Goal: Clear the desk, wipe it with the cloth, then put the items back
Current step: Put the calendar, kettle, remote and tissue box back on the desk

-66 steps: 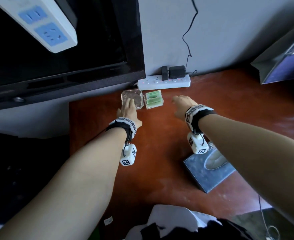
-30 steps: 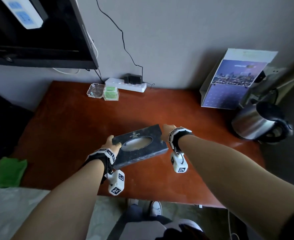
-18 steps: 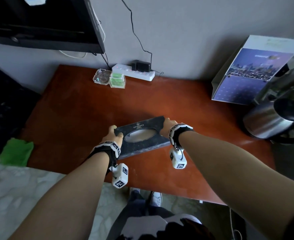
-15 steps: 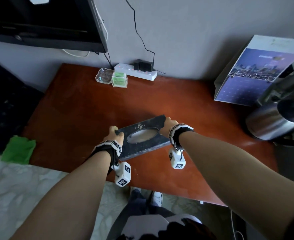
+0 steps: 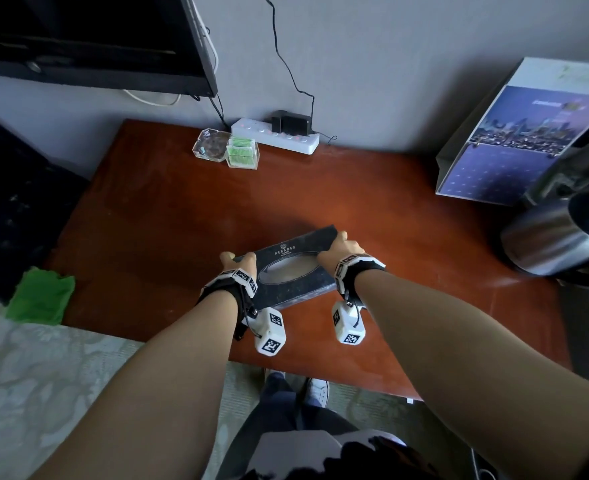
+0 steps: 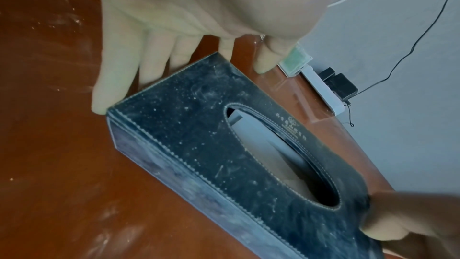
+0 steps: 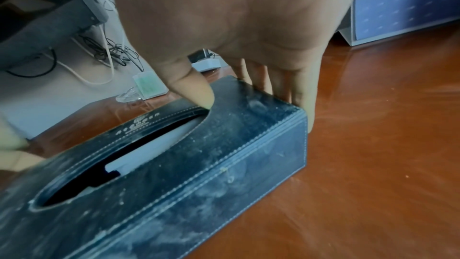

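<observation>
Tissue box [image 5: 294,270], desk [image 5: 168,216] centre: left hand [image 5: 239,263] at its 9 o'clock end, right hand [image 5: 341,249] at 3 o'clock, fingers clasping both ends. Cloth [image 5: 40,299], 8 o'clock corner.

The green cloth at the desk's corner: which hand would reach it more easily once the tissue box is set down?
Probably the left hand. The green cloth lies on its side; the right hand grips the tissue box's far end.
</observation>
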### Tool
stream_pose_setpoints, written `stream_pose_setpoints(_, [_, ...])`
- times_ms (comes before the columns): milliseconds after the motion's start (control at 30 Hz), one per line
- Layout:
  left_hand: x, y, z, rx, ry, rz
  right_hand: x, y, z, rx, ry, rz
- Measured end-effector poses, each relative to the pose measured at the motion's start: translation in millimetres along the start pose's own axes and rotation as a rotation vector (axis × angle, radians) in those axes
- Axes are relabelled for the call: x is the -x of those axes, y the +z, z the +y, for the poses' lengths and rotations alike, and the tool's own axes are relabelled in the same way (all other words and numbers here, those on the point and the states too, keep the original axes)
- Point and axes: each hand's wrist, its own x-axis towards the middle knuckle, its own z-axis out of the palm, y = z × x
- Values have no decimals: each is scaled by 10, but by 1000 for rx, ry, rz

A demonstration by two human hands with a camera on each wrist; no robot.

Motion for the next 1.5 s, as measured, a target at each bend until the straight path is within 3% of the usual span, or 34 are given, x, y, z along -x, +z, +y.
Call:
stream_pose_setpoints(233, [20, -70, 153, 30, 41, -3, 86, -133, -49, 2, 15, 84])
stream_pose_setpoints(533, [253, -229, 817, 14, 253, -102, 173, -739, 58, -137, 80, 223])
stream_pose_setpoints(733, [31, 144, 1302, -44, 406, -151, 247, -958, 388, -305, 209, 329])
stream_pose_setpoints(833, [222, 176, 1562, -119, 467, -220, 247, -1032, 574, -368, 263, 362])
stream_pose_setpoints(1100, [155, 501, 1953, -253, 504, -250, -115, -1267, 818, -387, 311, 349])
stream_pose_setpoints(1500, [-211, 880, 2139, -317, 403, -161, -846, -1331, 967, -340, 257, 197])
